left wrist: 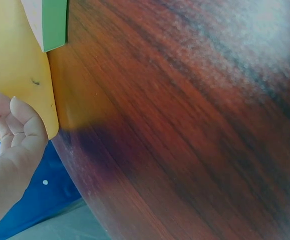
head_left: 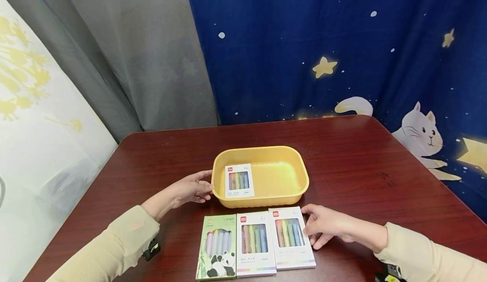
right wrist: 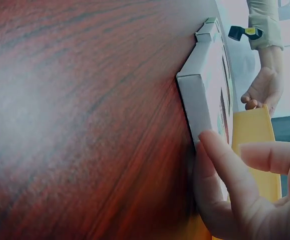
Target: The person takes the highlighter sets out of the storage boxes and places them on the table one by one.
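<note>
My left hand [head_left: 193,187] grips the left rim of a yellow plastic basket [head_left: 285,200]; in the left wrist view its curled fingers [left wrist: 22,117] lie against the basket wall. Inside the basket, at its left, leans a white box of coloured pens [head_left: 239,192]. My right hand [head_left: 328,224] pinches the right edge of another white pen box [head_left: 294,256], with fingertips along its side in the right wrist view. Left of that box lie a matching white pen box [head_left: 255,261] and a green panda pen box [head_left: 202,254], side by side in a row before the basket.
The dark red wooden table [head_left: 163,151] has rounded far corners. Behind it hang a grey curtain [head_left: 163,62] and a blue curtain [head_left: 266,62] with stars and a cat. A white, yellow-patterned surface [head_left: 42,117] rises at the left.
</note>
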A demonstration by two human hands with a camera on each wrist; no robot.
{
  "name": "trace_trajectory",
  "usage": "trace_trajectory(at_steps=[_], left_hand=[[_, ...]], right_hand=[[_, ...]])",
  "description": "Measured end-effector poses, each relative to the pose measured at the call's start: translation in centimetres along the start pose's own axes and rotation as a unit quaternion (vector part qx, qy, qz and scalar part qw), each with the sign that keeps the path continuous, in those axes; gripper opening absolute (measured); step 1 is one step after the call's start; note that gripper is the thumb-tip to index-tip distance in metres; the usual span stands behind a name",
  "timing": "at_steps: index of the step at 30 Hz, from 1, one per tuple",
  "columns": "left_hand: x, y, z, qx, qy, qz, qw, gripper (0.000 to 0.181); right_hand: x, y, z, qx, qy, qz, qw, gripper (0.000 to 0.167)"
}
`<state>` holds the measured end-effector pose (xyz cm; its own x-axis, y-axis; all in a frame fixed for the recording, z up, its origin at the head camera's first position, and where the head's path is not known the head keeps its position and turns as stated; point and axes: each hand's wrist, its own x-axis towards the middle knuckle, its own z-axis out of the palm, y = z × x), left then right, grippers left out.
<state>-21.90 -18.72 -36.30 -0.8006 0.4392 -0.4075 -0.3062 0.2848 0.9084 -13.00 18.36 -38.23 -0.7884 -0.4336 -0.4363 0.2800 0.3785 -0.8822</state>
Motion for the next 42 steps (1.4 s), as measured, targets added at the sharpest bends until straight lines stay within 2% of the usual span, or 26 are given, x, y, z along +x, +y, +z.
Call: trace_trajectory(at_steps=[8,19,25,30,36,42], left_hand=[[0.0,0.0,0.0,0.003,-0.001,0.002,1.0,0.068],[0.0,-0.1,-0.1,-0.001,0.0,-0.001,1.0,0.068],[0.0,-0.1,0.0,-0.001,0.003,-0.004,1.0,0.067],[0.1,0.0,0.1,-0.001,0.002,-0.004,1.0,0.067],[0.1,0.0,0.0,0.001,-0.001,0.0,1.0,0.067],[0.1,-0.1,0.0,0.001,-0.001,0.0,1.0,0.066]], right_hand=[[-0.6,-0.7,-0.1,-0.034,0.004,0.022,0.9992,0.059],[-1.4,-3.8,-1.4,-0.096,-0.037,0.003,0.9947,0.052],[-1.7,-6.0,-2.0,-0.091,-0.052,0.012,0.9944,0.052],[-1.7,-7.6,-2.6,-0.081,-0.058,0.003,0.995,0.055],[-0.6,-9.6,-3.2,-0.07,-0.064,-0.015,0.9954,0.057],[1.3,-11.6,-3.2,-0.079,-0.066,-0.011,0.9946,0.056]])
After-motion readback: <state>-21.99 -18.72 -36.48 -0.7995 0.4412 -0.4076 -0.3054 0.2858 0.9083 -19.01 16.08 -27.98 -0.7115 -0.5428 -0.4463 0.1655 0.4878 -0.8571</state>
